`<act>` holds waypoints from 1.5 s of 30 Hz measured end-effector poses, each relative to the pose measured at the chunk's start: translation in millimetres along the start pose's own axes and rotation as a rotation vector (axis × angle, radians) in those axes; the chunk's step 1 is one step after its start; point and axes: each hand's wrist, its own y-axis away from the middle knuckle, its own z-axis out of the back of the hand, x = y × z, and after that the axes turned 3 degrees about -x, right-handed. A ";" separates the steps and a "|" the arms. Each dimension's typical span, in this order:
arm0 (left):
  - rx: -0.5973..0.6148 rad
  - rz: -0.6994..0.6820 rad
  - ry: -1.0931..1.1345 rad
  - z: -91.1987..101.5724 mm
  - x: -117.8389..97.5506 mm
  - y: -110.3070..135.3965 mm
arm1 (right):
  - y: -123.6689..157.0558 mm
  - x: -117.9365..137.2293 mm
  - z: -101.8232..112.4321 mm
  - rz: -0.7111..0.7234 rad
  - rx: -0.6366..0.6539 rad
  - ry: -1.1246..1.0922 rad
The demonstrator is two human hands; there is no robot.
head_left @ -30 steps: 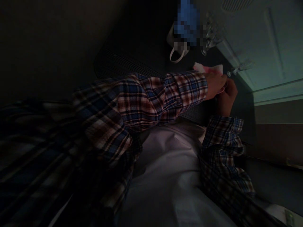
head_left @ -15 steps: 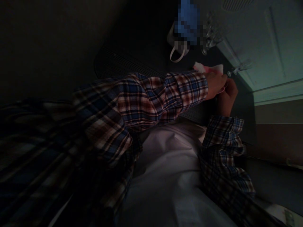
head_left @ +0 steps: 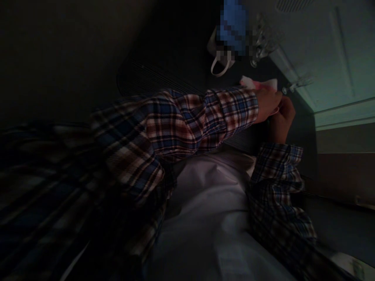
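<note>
My left hand (head_left: 267,104) reaches across from the left in a plaid sleeve, its fingers closed on a pink-and-white cloth (head_left: 271,84), thin and soft-looking. The cloth's top edge sticks out beyond the knuckles. Close against it, my right hand (head_left: 283,115) is bent at the wrist with curled fingers. A pinkish edge shows between the two hands, apparently part of the same cloth. The fingertips and whatever else lies in the grasp are hidden in the dim light. Just beyond the hands lies a small clear glass-like object (head_left: 297,85).
A pale container with a looped handle (head_left: 220,70) stands farther off, a blurred blue item (head_left: 233,27) at its top. Several clear glass-like pieces (head_left: 263,41) cluster beside it. At right is a pale greenish panel (head_left: 336,66). The dark ribbed surface (head_left: 164,76) lies left of the hands.
Hardly anything differs. The pinkish edge between my hands shows less, and the whole view has shifted very slightly.
</note>
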 end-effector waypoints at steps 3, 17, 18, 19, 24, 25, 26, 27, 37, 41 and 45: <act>-0.025 0.006 0.013 -3.0 -0.1 -1.0 | -0.2 -0.2 0.0 -0.007 -0.007 0.003; 0.035 0.020 -0.008 6.3 -2.8 3.7 | 0.4 -0.2 -0.4 -0.012 0.011 0.002; 0.029 0.019 -0.005 5.8 -2.9 3.7 | 0.5 -0.2 -0.3 -0.012 0.011 0.003; 0.024 0.023 -0.002 5.3 -3.0 3.8 | 0.5 -0.1 -0.3 -0.014 0.012 -0.001; 0.014 0.024 -0.003 4.9 -3.1 4.1 | 0.0 -0.9 0.0 -0.025 0.011 0.000; 0.024 0.017 -0.003 5.3 -3.1 4.1 | -0.3 -1.5 0.2 -0.020 0.009 0.011; 0.032 0.013 -0.004 6.0 -3.1 4.1 | -0.5 -2.0 0.4 -0.013 0.010 0.019; 0.034 0.017 -0.009 6.8 -3.2 4.1 | -0.6 -2.4 0.6 -0.008 0.014 0.019; 0.039 0.031 0.001 10.9 -5.8 6.9 | 0.1 0.0 -0.3 -0.004 0.013 -0.002; 0.034 0.025 0.003 8.8 -6.7 6.8 | -0.1 -1.6 0.8 -0.002 0.021 0.017; 0.012 0.029 -0.006 8.6 -7.9 7.8 | 0.5 -0.9 0.1 -0.008 0.006 0.028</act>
